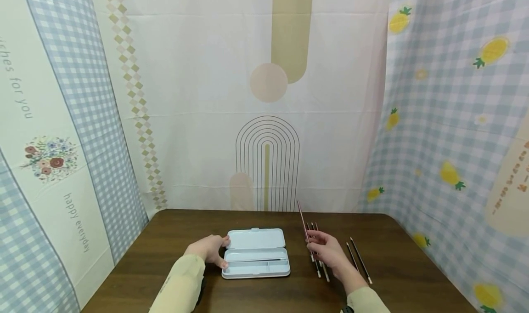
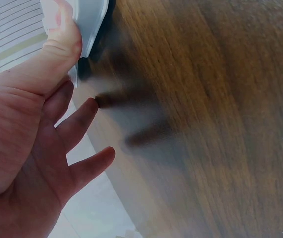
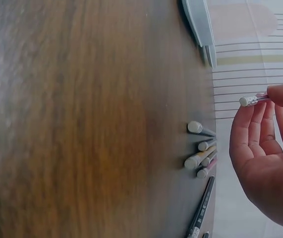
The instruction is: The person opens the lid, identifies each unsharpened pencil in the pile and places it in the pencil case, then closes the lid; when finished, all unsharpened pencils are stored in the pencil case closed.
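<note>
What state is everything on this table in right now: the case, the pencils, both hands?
Pencil case: open, lid laid flat on the table.
Pink pencil: lifted, tilted up off the table.
Other pencils: lying loose on the table.
Left hand: resting on the case's left edge.
Right hand: pinching the pink pencil.

Both forearms wear pale cream-yellow long sleeves ending at the wrists, the left hand [image 1: 208, 249] and right hand [image 1: 328, 251] bare, a dark band at the right cuff.
</note>
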`<state>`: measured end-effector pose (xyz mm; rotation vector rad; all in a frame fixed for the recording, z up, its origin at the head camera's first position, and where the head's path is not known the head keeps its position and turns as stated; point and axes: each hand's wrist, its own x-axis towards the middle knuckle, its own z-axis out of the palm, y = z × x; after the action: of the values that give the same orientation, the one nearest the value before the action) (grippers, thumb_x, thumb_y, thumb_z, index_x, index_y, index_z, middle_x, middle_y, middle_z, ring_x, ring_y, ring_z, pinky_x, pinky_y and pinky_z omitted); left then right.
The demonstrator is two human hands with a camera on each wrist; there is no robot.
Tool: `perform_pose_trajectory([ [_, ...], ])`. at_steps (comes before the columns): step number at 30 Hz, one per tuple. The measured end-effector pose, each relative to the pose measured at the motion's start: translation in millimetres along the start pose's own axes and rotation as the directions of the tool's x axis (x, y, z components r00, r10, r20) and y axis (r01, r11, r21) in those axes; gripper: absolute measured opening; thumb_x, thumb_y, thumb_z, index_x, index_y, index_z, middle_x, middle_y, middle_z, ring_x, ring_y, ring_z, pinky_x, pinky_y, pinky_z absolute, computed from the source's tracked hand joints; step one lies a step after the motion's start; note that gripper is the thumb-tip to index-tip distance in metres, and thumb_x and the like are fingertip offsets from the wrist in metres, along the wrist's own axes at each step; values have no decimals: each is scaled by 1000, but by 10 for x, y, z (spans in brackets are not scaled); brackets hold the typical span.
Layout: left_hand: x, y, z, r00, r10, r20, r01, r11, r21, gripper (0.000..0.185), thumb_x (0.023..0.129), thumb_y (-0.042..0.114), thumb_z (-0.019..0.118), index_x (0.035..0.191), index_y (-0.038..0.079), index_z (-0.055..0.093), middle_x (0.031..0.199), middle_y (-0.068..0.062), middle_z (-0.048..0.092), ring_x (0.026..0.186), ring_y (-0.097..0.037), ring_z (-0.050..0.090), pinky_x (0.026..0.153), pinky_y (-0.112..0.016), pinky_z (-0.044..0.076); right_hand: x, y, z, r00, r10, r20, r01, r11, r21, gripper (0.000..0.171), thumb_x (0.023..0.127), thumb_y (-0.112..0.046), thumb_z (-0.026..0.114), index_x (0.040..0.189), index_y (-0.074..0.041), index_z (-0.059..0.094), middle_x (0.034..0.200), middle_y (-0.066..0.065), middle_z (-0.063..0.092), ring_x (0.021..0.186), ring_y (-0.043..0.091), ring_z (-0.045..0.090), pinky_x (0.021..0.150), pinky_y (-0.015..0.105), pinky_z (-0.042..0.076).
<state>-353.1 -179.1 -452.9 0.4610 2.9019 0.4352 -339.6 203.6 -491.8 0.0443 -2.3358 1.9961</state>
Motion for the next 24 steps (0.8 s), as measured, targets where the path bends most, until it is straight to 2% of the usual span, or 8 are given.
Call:
perform_pose_trajectory([
  [11,9,-13,29,1000,9,-3,-8,1000,20,77,76,24,97,143,2,68,156,-11,59,145,-40,52,119,-56,41,-18,-61,104,999,-41,25,43,996,-78,38,97,1,70,136,2,68,119,19,73,96,24,70,76,38,60],
  [18,15,-8,17,1000,0,-6,0,1000,11,77,75,24,97,143,2,68,156,-11,59,145,-41,51,119,-57,41,11,-41,156,995,-55,78,62,994,-89,37,99,2,69,136,3,67,116,19,72,95,28,68,71,34,58],
  [24,14,5,8,1000,-1,-6,1,1000,15,77,76,24,97,144,3,68,156,-10,59,145,-40,51,118,-57,41,8,-47,201,990,-92,103,106,984,-141,37,97,2,70,134,4,68,114,20,72,91,23,67,71,33,57],
])
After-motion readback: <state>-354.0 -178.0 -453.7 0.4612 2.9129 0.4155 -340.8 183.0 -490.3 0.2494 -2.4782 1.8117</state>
